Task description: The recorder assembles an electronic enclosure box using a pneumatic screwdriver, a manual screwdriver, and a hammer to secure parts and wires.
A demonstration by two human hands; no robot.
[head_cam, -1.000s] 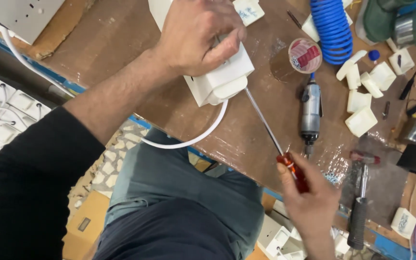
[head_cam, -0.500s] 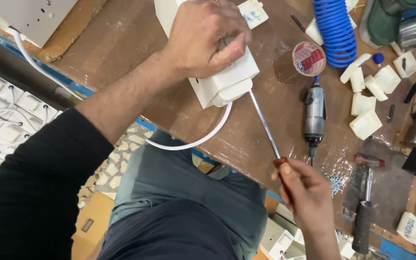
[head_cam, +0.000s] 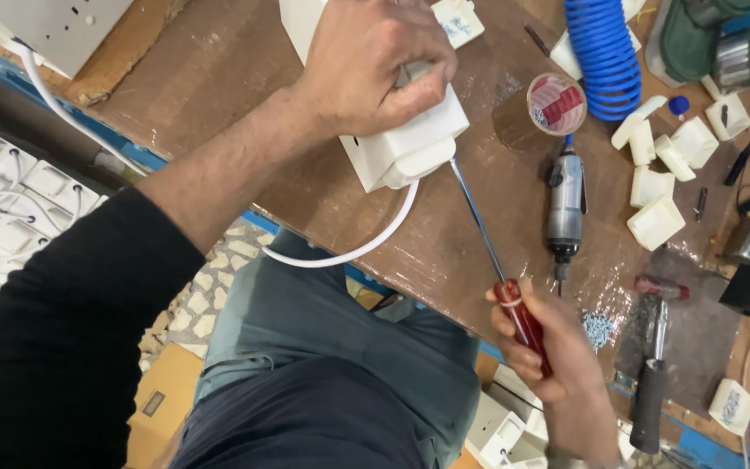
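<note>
Labels and packaging on and around a brown workbench, seen from above.

A small white square part with a bluish printed label (head_cam: 459, 19) lies at the bench's top edge. Another white piece with a printed label (head_cam: 730, 405) sits at the lower right corner. A round clear tape roll with a red and white label inside (head_cam: 556, 103) rests beside a blue coiled hose. On the floor, lower left, a brown cardboard box carries a small dark label (head_cam: 154, 403).
</note>
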